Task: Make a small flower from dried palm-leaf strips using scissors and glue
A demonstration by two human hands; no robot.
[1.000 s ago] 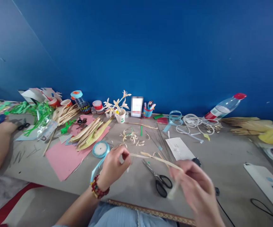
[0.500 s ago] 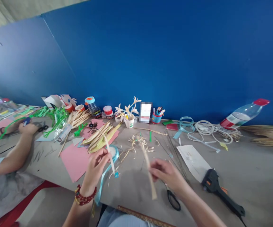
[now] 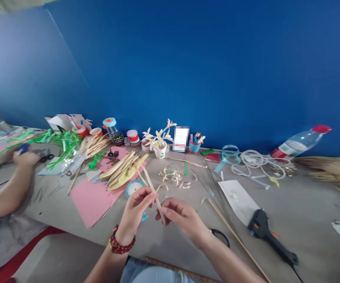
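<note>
Left hand [image 3: 138, 205] pinches a pale strip [image 3: 158, 202] midway; right hand [image 3: 182, 218] pinches its lower end.

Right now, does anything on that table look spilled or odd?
Slightly: pale curled pieces lie scattered loosely on the table in front of the white cup, looking untidy. I see no clear spill.

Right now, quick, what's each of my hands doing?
Left hand: closed, pinching a pale strip.
Right hand: curled at the strip's lower end; can't tell if it's gripping.
</note>
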